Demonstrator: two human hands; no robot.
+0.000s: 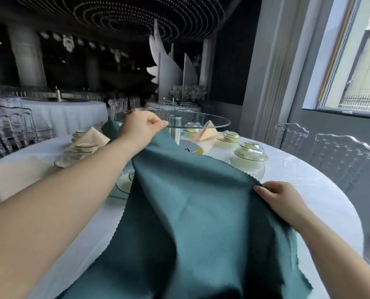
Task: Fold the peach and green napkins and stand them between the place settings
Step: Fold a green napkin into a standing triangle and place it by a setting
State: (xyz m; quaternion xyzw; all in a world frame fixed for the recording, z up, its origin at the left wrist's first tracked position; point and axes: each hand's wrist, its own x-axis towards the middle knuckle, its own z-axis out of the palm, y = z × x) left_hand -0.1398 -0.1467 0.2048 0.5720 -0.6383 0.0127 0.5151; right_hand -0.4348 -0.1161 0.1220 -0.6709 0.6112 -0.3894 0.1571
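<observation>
Above the near rim of the round, white-clothed table [305, 182], the unfolded green napkin [197, 212] is held up and stretched. Its scalloped top edge slopes from far left down to near right, and its lower part drapes toward the person. The left hand [138, 128], arm reaching far forward, pinches the far corner between thumb and curled fingers. The right hand [281, 199], closer in, pinches the near right end of that same edge.

Under the cloth's left side a glass plate [123, 184] peeks out. Bare tablecloth lies to the right of the right hand, out to the table's curved edge. Farther in, a place setting of stacked bowls [250, 151] sits near the raised glass turntable [218, 120]. Folded peach napkins stand at left [93, 137] and right [205, 134], and a folded green one [110, 128] stands just behind the left wrist. Clear chairs [341, 156] line the table's right side, under a window [352, 61].
</observation>
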